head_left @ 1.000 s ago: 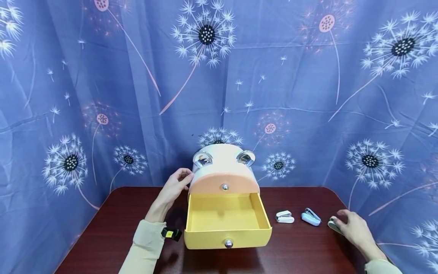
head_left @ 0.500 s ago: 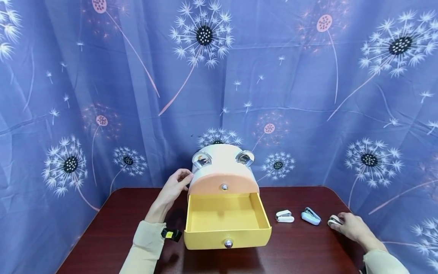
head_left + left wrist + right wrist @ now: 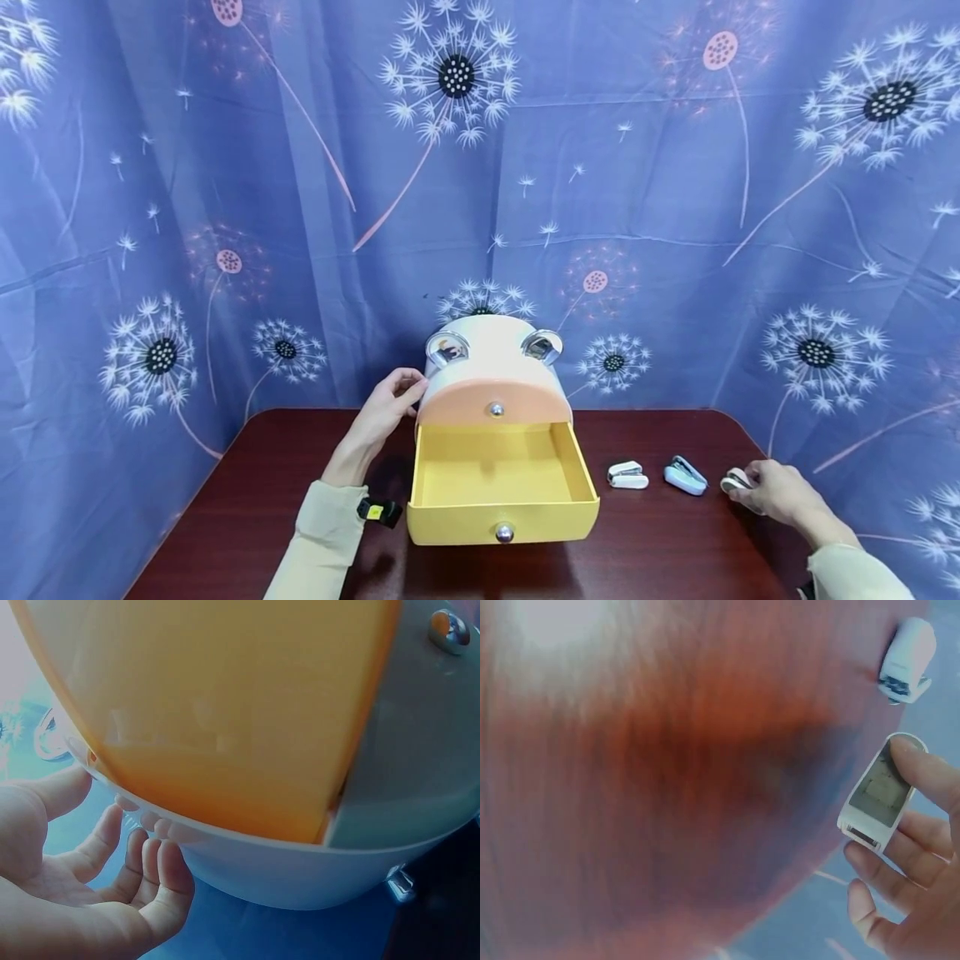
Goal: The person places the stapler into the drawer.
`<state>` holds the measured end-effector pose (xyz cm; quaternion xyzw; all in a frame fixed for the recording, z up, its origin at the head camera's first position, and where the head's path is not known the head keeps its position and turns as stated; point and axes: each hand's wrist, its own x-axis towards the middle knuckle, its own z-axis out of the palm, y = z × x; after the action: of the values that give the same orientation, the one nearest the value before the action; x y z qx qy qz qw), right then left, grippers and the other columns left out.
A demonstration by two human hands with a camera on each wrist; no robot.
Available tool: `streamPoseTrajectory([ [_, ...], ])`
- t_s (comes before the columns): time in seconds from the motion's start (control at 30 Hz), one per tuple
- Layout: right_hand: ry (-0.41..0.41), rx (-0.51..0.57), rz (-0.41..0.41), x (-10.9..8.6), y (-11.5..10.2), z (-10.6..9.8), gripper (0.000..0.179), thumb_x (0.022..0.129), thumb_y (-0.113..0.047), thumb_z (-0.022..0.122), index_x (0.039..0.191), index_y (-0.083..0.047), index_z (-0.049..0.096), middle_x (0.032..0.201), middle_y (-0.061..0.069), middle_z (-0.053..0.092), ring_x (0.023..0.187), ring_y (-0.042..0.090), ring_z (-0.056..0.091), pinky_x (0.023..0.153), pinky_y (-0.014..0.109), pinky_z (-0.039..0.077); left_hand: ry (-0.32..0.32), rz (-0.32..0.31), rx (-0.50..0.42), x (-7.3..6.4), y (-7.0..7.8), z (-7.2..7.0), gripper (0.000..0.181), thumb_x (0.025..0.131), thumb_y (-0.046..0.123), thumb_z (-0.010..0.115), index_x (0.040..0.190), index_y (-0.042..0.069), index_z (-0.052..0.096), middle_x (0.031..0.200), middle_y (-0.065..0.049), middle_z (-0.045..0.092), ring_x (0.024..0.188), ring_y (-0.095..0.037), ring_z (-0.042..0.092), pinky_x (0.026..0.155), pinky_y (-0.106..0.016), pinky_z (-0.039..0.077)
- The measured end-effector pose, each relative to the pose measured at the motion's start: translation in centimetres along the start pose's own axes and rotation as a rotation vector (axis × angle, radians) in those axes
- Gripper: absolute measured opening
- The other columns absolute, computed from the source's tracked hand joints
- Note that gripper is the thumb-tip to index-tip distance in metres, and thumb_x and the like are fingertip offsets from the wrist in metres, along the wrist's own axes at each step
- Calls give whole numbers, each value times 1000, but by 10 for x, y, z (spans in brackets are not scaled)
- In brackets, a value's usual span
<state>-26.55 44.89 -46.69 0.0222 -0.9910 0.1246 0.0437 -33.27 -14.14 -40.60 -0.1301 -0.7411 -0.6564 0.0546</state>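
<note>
A rounded white storage box point(image 3: 495, 358) stands on the table, its yellow drawer point(image 3: 502, 523) pulled out and nothing inside it. My left hand point(image 3: 384, 410) touches the box's left side; in the left wrist view, the thumb point(image 3: 64, 791) lies by the rim and the fingers are loosely bent. At the table's right side, my right hand point(image 3: 780, 493) pinches a white mini stapler point(image 3: 738, 481) between thumb and fingers. Its grey underside point(image 3: 881, 787) shows in the right wrist view. Left of that hand lie a light blue mini stapler point(image 3: 686, 477) and a white one point(image 3: 627, 476).
A closed peach drawer point(image 3: 457, 406) with a silver knob sits above the yellow one. Two shiny ear-like pieces point(image 3: 448, 348) stick out at the top of the box. Behind the dark red table point(image 3: 300, 450) hangs a blue dandelion-print curtain point(image 3: 390, 308).
My right hand has turned a little, and the stapler in it shows its white side instead of the dark one. The left hand, box and other staplers stay put.
</note>
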Motion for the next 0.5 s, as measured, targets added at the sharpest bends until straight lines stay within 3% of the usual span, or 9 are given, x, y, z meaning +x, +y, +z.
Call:
streamPoseTrajectory([
  [0.2,59,-51,-107,6,-23,-23,33,65,-38,73,78,-12,57,61,-4,47,56,15,43,46,31,33,-7,3,7,3,1,-1,36,81,36,61,102,8,53,96,-10,52,85,-23,48,65,-34,46],
  [0.5,170,-119,-285,14,-80,-64,39,64,-40,74,87,-10,61,66,-7,50,61,12,47,50,33,38,5,-11,5,2,-1,-1,33,82,34,61,101,8,54,95,-10,52,84,-22,48,65,-36,46],
])
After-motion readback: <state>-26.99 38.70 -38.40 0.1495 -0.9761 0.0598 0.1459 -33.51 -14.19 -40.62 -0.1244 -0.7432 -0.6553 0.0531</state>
